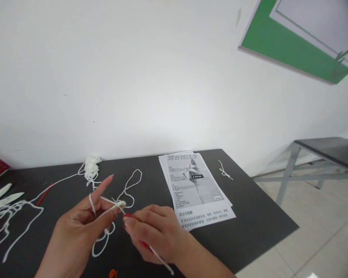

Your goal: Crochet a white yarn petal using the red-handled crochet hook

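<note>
My left hand [87, 220] pinches a small looped piece of white yarn [121, 203] between thumb and a finger. Its index finger points up, with a strand of the yarn wrapped around it. My right hand [159, 231] grips a crochet hook [159, 258] by its red handle; the metal shaft sticks out below the hand. The hook's front tip meets the yarn at my left fingertips, and whether it passes through a loop is too small to tell. Loose yarn loops [101, 247] hang below and behind my left hand onto the table.
Printed sheets [191, 185] lie right of my hands on the dark table [243, 224]. A yarn bundle [92, 168] sits by the wall. White petal-shaped pieces [5, 200], a thin red stick [45, 194] and an orange item [113, 273] lie leftward and in front. A short yarn scrap [225, 172] is far right.
</note>
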Tool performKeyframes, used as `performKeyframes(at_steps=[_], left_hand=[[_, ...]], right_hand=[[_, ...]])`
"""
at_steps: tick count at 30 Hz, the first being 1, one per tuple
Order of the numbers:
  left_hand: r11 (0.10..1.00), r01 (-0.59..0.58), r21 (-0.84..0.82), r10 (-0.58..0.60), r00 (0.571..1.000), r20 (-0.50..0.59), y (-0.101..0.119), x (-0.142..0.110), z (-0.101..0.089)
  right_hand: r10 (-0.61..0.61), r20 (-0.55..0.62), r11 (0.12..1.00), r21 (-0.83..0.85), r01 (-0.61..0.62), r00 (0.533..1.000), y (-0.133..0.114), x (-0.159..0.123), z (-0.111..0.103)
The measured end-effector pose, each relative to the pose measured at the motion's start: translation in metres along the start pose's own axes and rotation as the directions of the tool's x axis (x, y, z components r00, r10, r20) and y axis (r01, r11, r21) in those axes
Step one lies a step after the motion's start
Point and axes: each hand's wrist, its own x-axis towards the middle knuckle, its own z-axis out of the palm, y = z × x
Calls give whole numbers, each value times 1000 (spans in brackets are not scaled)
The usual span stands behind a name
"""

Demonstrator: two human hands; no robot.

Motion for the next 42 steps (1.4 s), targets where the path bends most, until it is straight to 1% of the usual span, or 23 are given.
performKeyframes(at_steps=[3,5,7,9,11,14,18,21,24,27,29,31,33,35,37,39,42], left_hand=[[990,122,-78,-112,986,125,1,0,0],[972,194,-133,-170,970,172,3,1,0],[959,234,-162,-201,960,194,6,0,0],[953,241,-181,-206,959,196,8,0,1],[949,243,-201,-205,959,196,10,-1,3],[947,221,-232,-182,967,179,12,-4,5],[961,149,-233,-112,980,163,16,-11,9],[980,33,-195,-14,995,100,17,-14,12],[992,-66,-105,71,996,47,16,-15,13],[990,-134,-32,135,990,45,14,-14,13],[985,-169,-16,170,984,46,12,-14,13],[983,-183,-15,183,982,39,12,-14,13],[986,-163,-18,164,985,56,12,-14,13],[991,-128,-31,130,989,77,14,-13,12],[994,-87,-72,93,991,92,16,-13,11],[990,-29,-137,47,991,129,18,-13,9],[968,97,-230,-44,974,222,21,-11,7]], right_hand=[[61,-14,997,44,-60,998,3,-1,3],[83,-27,994,74,-81,996,5,-1,4],[84,-35,992,92,-80,996,6,-1,4],[66,-32,994,90,-63,997,8,-2,4],[9,-8,998,55,-8,1000,8,-4,4],[-89,44,995,-48,91,995,5,-4,2],[-153,79,972,-171,164,985,-1,0,-1],[-155,65,968,-191,165,986,-3,0,-1],[-120,30,983,-140,123,992,-5,-1,1],[-8,-30,1000,-5,8,1000,-6,1,2],[79,-64,994,80,-74,995,-7,2,1],[123,-88,987,116,-112,989,-8,3,1],[98,-101,991,105,-88,990,-7,3,1],[38,-94,997,76,-31,995,-6,1,1],[12,-82,996,84,-5,997,-5,0,1],[64,-95,986,161,-48,993,-4,2,0],[226,-100,928,324,-183,969,-3,7,-4]])
